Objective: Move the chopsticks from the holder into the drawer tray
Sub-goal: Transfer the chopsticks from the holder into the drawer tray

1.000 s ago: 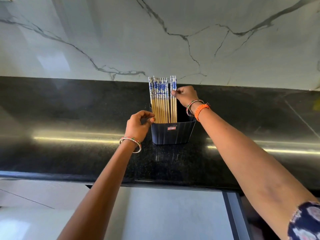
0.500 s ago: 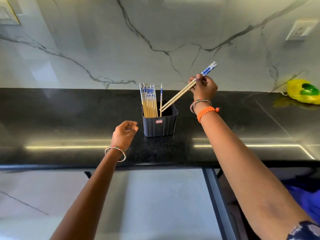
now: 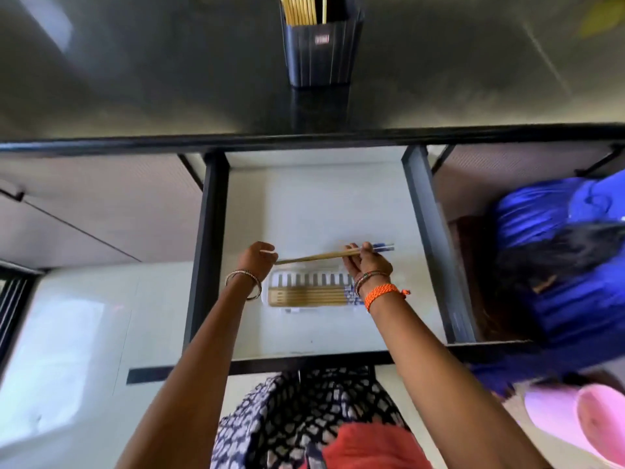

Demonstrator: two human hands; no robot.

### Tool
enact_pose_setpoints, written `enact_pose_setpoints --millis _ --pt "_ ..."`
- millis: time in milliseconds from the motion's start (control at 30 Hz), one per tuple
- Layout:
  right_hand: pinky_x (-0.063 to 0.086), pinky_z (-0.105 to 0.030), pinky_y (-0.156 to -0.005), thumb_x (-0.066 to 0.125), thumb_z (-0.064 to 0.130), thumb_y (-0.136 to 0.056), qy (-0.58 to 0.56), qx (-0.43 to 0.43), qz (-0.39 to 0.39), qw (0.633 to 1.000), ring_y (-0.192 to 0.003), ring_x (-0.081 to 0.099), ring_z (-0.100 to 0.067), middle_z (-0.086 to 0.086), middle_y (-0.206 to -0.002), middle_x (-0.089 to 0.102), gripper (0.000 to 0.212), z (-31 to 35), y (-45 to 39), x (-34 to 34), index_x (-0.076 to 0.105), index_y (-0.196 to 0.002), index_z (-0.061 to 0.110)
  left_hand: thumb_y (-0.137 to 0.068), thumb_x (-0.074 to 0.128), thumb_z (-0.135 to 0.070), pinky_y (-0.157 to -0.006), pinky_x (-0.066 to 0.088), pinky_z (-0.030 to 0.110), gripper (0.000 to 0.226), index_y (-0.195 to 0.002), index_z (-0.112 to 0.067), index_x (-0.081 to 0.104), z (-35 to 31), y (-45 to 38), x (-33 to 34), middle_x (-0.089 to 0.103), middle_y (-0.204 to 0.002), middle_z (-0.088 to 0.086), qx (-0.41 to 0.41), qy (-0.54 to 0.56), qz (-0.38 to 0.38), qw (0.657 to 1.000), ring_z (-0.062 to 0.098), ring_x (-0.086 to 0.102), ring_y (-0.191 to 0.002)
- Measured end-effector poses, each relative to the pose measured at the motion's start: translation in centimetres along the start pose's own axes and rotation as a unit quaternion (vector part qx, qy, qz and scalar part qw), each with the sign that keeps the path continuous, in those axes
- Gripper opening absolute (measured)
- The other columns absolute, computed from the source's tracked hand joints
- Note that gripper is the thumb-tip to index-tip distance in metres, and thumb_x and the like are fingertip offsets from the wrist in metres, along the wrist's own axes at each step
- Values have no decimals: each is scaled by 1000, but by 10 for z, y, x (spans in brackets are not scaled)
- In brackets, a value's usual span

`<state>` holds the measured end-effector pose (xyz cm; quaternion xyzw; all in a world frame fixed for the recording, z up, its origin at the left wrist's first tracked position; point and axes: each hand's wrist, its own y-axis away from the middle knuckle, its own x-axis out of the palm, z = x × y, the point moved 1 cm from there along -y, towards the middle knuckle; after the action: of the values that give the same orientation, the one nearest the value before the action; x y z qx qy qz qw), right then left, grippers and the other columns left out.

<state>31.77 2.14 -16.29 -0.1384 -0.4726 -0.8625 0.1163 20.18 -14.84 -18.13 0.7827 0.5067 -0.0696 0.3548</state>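
Observation:
My right hand (image 3: 367, 265) grips a pair of chopsticks (image 3: 318, 256) with blue-patterned ends, held level just above the white tray (image 3: 280, 277) in the open drawer (image 3: 304, 204). Several chopsticks (image 3: 307, 296) lie side by side in the tray's near half. My left hand (image 3: 257, 260) hovers at the pair's thin tips, fingers curled, and I cannot tell if it touches them. The dark holder (image 3: 321, 52) stands on the black counter (image 3: 135, 79) at the top, with several chopsticks (image 3: 301, 8) still upright in it.
The drawer has dark side rails (image 3: 206, 248) and a pale floor around the tray. A person in blue (image 3: 558, 265) crouches at the right beside the drawer. A pink object (image 3: 581, 421) lies at the lower right. My patterned clothing (image 3: 304, 418) fills the bottom centre.
My right hand carried the pair of chopsticks from above the holder down to the drawer tray. My left hand left the counter and came down to the pair's tips. The view tilted downward.

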Motion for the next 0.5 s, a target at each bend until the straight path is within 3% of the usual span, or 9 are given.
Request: enact_pose_setpoints --millis 100,200,267,333,433,500 --pt "55 -25 -42 45 3 -99 35 28 -41 998 -29 58 -6 -9 -70 58 30 -19 1 -18 48 -70 9 -84 45 14 -55 54 18 27 -108 15 57 20 6 -3 58 -74 3 -9 59 -16 998 15 56 -68" --pt "60 -31 -59 48 8 -98 65 31 -55 996 -38 64 -7 -12 -81 63 24 -31 5 -28 52 -75 8 -83 46 16 -47 52 9 26 -104 12 60 27 9 -9 58 -77 8 -20 95 -30 995 13 55 -69" --pt "60 -33 -61 52 9 -96 80 26 -84 993 -70 72 -20 -20 -100 66 10 -37 8 -30 54 -88 3 -83 49 10 -53 54 16 24 -101 5 64 31 10 -11 63 -89 14 -11 66 -51 996 23 59 -74" --pt "57 -39 -72 55 7 -94 74 24 -127 989 -101 65 -35 -25 -118 62 9 -39 13 -28 54 -101 3 -83 55 2 -69 49 24 22 -101 -1 67 36 11 -11 68 -98 17 -4 5 -65 998 30 62 -86" --pt "53 -46 -84 54 4 -93 47 40 -180 982 -111 58 -40 -23 -125 56 24 -42 17 -22 52 -116 -3 -82 59 0 -78 42 24 21 -102 1 66 46 11 -9 70 -100 22 -15 -22 -37 999 30 63 -88" --pt "44 -44 -104 38 2 -100 61 32 -168 983 -129 44 -43 -21 -123 48 16 -43 14 -17 49 -108 -4 -82 58 3 -80 48 31 21 -101 4 65 51 11 -8 69 -85 22 -33 -11 -19 999 23 58 -77"
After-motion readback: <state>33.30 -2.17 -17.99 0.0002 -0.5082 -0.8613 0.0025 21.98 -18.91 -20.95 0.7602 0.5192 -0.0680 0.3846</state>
